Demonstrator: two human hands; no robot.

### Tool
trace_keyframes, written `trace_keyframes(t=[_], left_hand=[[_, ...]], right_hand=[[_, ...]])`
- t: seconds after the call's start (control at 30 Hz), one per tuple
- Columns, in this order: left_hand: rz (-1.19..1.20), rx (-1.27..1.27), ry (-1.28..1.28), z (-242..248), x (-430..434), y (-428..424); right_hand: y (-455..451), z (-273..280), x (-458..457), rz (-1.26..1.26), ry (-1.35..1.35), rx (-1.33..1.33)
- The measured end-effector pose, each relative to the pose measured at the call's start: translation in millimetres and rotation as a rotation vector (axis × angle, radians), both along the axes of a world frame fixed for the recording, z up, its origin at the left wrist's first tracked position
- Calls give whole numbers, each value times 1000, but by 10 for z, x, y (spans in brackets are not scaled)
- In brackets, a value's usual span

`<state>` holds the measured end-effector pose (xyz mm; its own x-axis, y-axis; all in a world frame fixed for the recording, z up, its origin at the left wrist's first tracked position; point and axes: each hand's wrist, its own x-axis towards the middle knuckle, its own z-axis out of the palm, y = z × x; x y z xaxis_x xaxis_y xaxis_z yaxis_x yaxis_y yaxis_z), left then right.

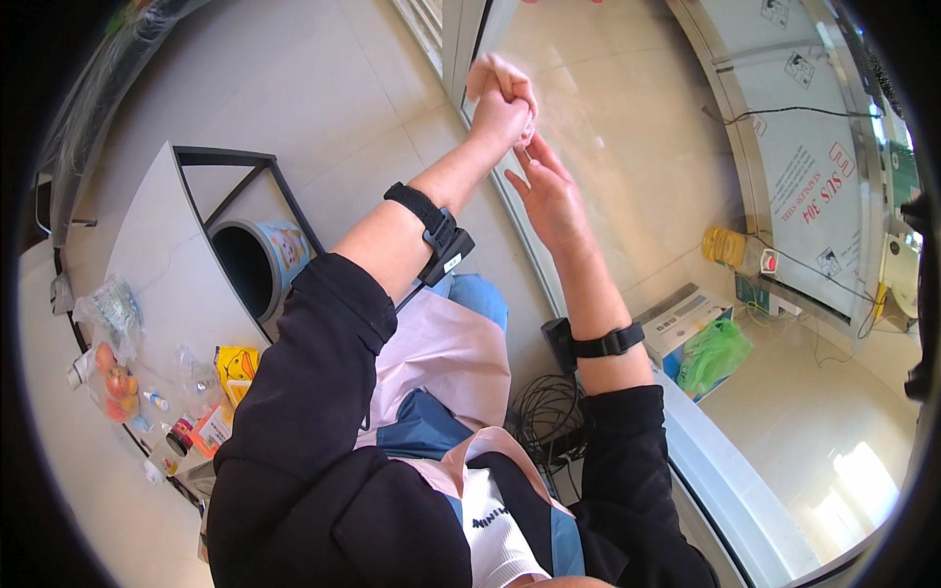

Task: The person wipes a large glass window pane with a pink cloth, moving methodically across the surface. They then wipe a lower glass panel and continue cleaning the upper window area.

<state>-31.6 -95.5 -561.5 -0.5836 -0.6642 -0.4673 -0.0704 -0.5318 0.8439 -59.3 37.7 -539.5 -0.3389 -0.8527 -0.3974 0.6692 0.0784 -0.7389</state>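
My left hand [503, 114] is closed on a crumpled pink cloth [507, 72], which bulges out above the fist and pokes out below it. Just below and to the right is my right hand [551, 195], fingers apart and palm partly showing. Its fingertips are close to the cloth's lower end; whether they touch it I cannot tell. Both hands are in front of a glass panel in a pale metal frame [511, 213], seen at a slant. Black straps with small boxes are around both forearms.
At left, a white table [158, 242] bears bagged fruit [117, 386] and packages; a bin [257, 261] stands beside its black frame. Coiled black cables [540, 411] lie near my body. Past the glass are a scale [684, 320], a green plastic bag [713, 356], an oil bottle [724, 246] and a film-covered steel unit [809, 184].
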Motion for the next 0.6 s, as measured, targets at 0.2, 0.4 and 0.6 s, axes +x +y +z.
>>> trace_keyframes(t=[0.2,0.4,0.6], left_hand=[[110,-268,171,332,-11,-271],[122,-603,188,75,32,170],[42,-736,278,340,134,671]], right_hand=[[-49,249,-88,7,57,-86],[139,282,-23,-13,181,-25],[557,484,264,-161,489,-1]])
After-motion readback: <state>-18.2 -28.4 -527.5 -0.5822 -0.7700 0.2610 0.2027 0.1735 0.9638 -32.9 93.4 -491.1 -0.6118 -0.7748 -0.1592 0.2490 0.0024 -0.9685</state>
